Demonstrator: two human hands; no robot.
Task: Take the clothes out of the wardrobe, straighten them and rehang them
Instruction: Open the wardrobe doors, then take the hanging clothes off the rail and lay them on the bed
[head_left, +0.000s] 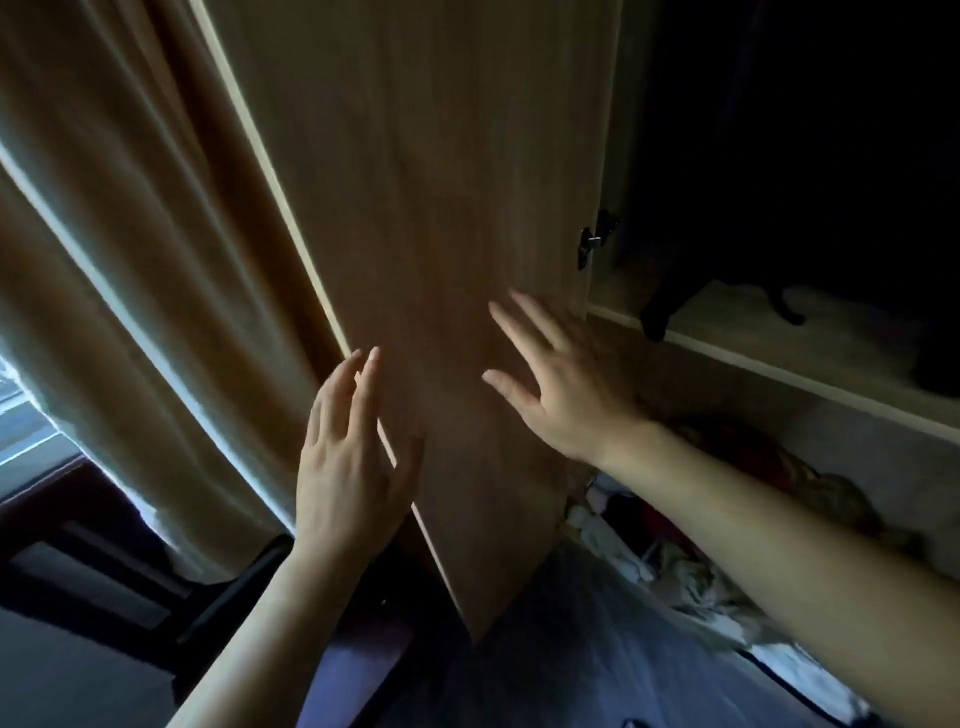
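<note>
Dark clothes (779, 156) hanging in the unlit upper compartment of the open wardrobe, at upper right; too dark to count or identify. Two dark ends trailing down to the pale shelf (769, 364) beneath. In the lower compartment, under that shelf, a loose heap of mixed garments (675, 561), white, red and patterned, unhung.

Neither hand on any clothing. Right hand (561, 384) to the left of and slightly below the hanging clothes, apart from them, with fingers straight and spread wide, palm toward the inner face of the wardrobe door (441, 234); holding nothing. Contact with the wood not determinable. Left hand (348, 467) further left and lower, at the door's free edge, with fingers extended and slightly parted and the thumb lying across the door face; gripping nothing. Heaped garments below and to the right of both hands, under the right forearm.

Door swung open, black hinge (592, 241) on its right side. Beige curtain (130, 260) left of the door, daylight along its edge.
</note>
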